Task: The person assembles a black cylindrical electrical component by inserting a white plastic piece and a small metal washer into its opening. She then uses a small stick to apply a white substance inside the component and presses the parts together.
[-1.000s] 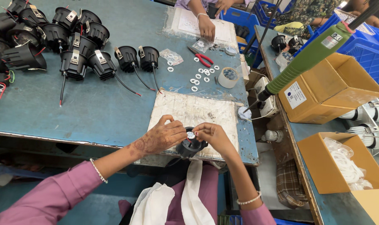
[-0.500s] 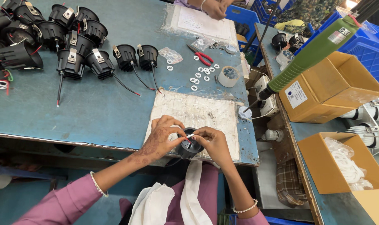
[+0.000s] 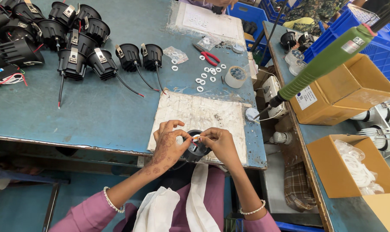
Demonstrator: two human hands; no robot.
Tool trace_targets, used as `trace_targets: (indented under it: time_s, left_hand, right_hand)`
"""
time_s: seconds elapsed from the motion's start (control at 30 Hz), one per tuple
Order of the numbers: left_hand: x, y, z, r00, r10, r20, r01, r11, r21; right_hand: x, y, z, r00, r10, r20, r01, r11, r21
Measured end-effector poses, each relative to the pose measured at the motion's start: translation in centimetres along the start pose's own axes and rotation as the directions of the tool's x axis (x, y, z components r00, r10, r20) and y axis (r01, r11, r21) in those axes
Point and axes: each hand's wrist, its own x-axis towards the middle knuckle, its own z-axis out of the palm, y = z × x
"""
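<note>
Resting at the near edge of the blue table (image 3: 96, 116), a round black lamp housing (image 3: 196, 148) is gripped between both hands, over the front edge of a worn white mat (image 3: 203, 116). The left hand (image 3: 169, 144) is wrapped around the housing's left side, its fingers curled against the rim. The right hand (image 3: 218, 144) is closed on the right side, and a small white ring (image 3: 196, 138) is pinched at the fingertips on top of the housing; which fingers bear on it cannot be told exactly. A beaded bracelet is worn on each wrist, and pink sleeves are seen below.

Further back on the table, loose white rings (image 3: 207, 75) are scattered beside red-handled pliers (image 3: 210, 57) and a roll of clear tape (image 3: 235, 76). A small clear bag (image 3: 175, 53) lies near them. A crowd of black lamp housings with wires (image 3: 66, 38) is gathered at the far left. A green powered screwdriver (image 3: 323, 64) is hung at a slant over the right side, above an open cardboard box (image 3: 353, 94). A second cardboard box (image 3: 353, 167), filled with white parts, is set nearer at the right, and blue crates (image 3: 375, 38) are stacked behind.
</note>
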Motion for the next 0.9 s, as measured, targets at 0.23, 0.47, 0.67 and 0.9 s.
trace_targets:
  time_s: [0.23, 0.47, 0.67, 0.9]
  left_hand:
    - [0.3, 0.1, -0.1, 0.99, -0.105, 0.094, 0.106, 0.994, -0.01]
    - [0.5, -0.1, 0.2, 0.993, -0.105, 0.049, 0.106, 0.994, -0.002]
    - [0.5, -0.7, 0.7, 0.992, -0.111, 0.061, 0.114, 0.992, -0.051]
    - [0.7, -1.1, 0.6, 0.989, -0.123, 0.081, 0.128, 0.989, -0.067]
  right_hand:
    - [-0.1, -0.7, -0.1, 1.0, 0.022, 0.004, -0.022, 0.999, -0.033]
    - [0.0, -0.6, -0.1, 0.999, -0.012, 0.045, 0.012, 1.0, 0.018]
    - [-0.2, -0.3, -0.5, 0.998, -0.011, 0.064, 0.006, 0.997, 0.072]
    - [-0.3, -0.7, -0.6, 0.999, 0.013, 0.029, -0.012, 1.0, -0.024]
